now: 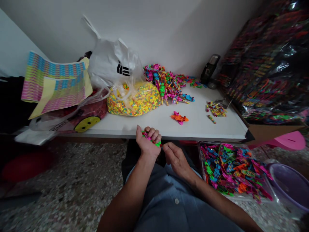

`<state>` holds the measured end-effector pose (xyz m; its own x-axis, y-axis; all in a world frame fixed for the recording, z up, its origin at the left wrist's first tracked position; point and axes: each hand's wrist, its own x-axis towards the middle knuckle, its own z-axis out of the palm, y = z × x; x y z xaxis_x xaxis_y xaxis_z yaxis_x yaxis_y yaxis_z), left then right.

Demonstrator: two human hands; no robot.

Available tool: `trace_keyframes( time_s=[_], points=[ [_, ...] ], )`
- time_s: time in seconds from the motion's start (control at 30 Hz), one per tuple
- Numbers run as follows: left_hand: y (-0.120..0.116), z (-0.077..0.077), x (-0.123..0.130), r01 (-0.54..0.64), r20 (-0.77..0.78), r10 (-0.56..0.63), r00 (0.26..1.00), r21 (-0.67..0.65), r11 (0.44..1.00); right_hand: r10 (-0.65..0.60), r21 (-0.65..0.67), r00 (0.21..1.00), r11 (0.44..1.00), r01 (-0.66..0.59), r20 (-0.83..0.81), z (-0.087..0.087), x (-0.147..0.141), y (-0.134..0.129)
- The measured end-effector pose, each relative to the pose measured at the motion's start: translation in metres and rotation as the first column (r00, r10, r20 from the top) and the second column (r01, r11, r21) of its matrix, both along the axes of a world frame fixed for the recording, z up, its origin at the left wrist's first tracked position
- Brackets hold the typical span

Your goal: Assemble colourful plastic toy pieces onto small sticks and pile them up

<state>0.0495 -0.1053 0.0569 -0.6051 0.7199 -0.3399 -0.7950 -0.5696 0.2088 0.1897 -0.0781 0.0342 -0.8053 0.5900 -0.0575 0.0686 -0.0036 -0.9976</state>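
Green and pink plastic pieces point(151, 138) lie in the curled fingers of my left hand point(148, 141), just in front of the table edge. Close beside it on the right, my right hand point(176, 158) has its fingers pressed together at the end of those pieces; what they pinch is too small to name. On the white table point(149, 125) beyond my hands sits a small orange and pink plastic piece point(179, 118). Small patterned sticks point(217, 109) lie farther right. A heap of colourful plastic pieces point(169, 82) rests near the wall.
A bag of yellow beads point(135, 100), a white plastic bag point(113, 61) and printed sheets point(55, 83) are at the left. A dark flask point(210, 69) stands at the back. Right are a tray of colourful pieces point(234, 170), a purple basin point(289, 183) and a large bagged stack point(270, 64).
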Motion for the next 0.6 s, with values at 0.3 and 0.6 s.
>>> trace_keyframes(
  time_s=[0.3,0.6],
  points=[
    [-0.003,0.003,0.008,0.042,-0.044,-0.043,0.998,-0.029,0.999,0.045,0.081,0.999,0.996,-0.045,0.004,-0.006,0.003,0.0],
    [0.003,-0.003,0.0,0.062,-0.045,-0.065,0.997,-0.055,0.997,0.045,-0.008,0.999,0.999,-0.045,-0.031,-0.016,-0.01,0.002]
  ],
)
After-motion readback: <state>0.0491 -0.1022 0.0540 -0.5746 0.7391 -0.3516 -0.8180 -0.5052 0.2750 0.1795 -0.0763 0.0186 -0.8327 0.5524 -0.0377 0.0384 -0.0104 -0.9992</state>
